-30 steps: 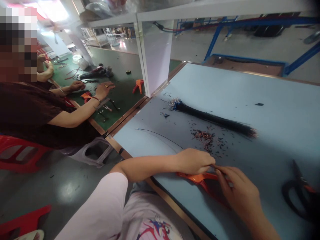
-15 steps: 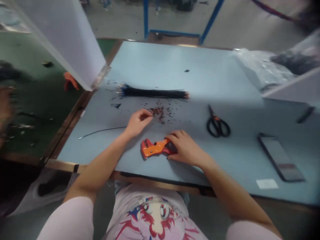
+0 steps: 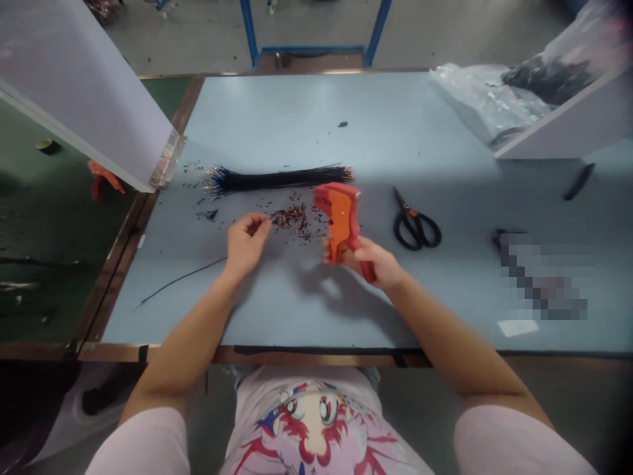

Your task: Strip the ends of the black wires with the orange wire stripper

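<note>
Grip of the right hand (image 3: pixel 363 257) is closed around an orange wire stripper (image 3: pixel 340 214), which is held up over the blue worktop (image 3: pixel 277 119). The left hand (image 3: pixel 246 243) is pressed together, just beside a heap of tiny wire bits (image 3: pixel 291 220).

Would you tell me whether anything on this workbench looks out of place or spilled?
Yes: small dark bits lie scattered on the blue bench top beside the wire bundle, and one loose wire lies apart from the bundle.
</note>
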Demonstrator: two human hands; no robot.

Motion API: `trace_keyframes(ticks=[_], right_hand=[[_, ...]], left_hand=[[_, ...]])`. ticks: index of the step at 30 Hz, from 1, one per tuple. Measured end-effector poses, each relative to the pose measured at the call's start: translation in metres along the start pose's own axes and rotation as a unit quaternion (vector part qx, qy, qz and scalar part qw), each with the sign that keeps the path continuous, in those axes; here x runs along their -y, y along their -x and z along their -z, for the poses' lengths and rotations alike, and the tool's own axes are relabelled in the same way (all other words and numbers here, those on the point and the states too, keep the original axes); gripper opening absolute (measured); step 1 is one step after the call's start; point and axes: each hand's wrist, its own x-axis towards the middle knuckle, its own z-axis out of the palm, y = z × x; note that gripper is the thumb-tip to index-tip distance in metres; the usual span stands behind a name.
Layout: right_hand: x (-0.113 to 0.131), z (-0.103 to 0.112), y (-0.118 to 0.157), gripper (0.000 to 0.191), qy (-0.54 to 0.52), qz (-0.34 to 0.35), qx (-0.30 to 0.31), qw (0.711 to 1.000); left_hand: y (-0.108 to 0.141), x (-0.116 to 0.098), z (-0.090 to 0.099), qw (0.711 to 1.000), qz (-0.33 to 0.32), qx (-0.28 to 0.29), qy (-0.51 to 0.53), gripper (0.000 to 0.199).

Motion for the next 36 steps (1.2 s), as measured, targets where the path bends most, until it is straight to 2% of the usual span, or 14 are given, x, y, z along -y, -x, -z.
trace_keyframes(ticks=[4, 8, 10, 13, 18, 21, 30, 33, 36], right_hand=[[-0.008, -0.007, -0.003, 0.041, -0.202, -0.065, -0.023, 0.977], [-0.009, -0.008, -0.001, 0.035, -0.287, -0.134, 0.004, 0.948], [-0.008, -0.008, 0.001, 0.031, -0.289, -0.151, 0.038, 0.944], [-0.007, -0.012, 0.003, 0.036, -0.264, -0.153, 0.075, 0.950], [-0.008, -0.019, 0.005, 0.052, -0.160, -0.100, 0.017, 0.982], [-0.009, -0.020, 0.005, 0.055, -0.149, -0.085, 0.000, 0.985], [-0.013, -0.020, 0.004, 0.033, -0.159, -0.103, -0.041, 0.981], [-0.010, -0.021, 0.006, 0.030, -0.139, -0.107, -0.019, 0.984], [-0.007, -0.022, 0.007, 0.031, -0.135, -0.104, 0.028, 0.985]], left_hand=[[0.011, -0.002, -0.010, 0.999, -0.009, 0.036, 0.013, 0.010], [0.016, -0.002, -0.013, 0.997, -0.061, 0.029, 0.026, 0.009], [0.018, -0.003, -0.012, 0.995, -0.092, 0.019, 0.020, 0.008], [0.019, -0.005, -0.012, 0.991, -0.131, -0.007, 0.010, 0.006], [0.020, -0.006, -0.013, 0.985, -0.167, -0.044, -0.001, 0.004], [0.021, -0.007, -0.014, 0.981, -0.188, -0.051, -0.005, 0.003], [0.021, -0.009, -0.011, 0.962, -0.256, -0.069, -0.065, 0.006], [0.021, -0.009, -0.009, 0.949, -0.296, -0.069, -0.084, 0.006], [0.022, -0.008, -0.009, 0.936, -0.333, -0.055, -0.099, 0.008]])
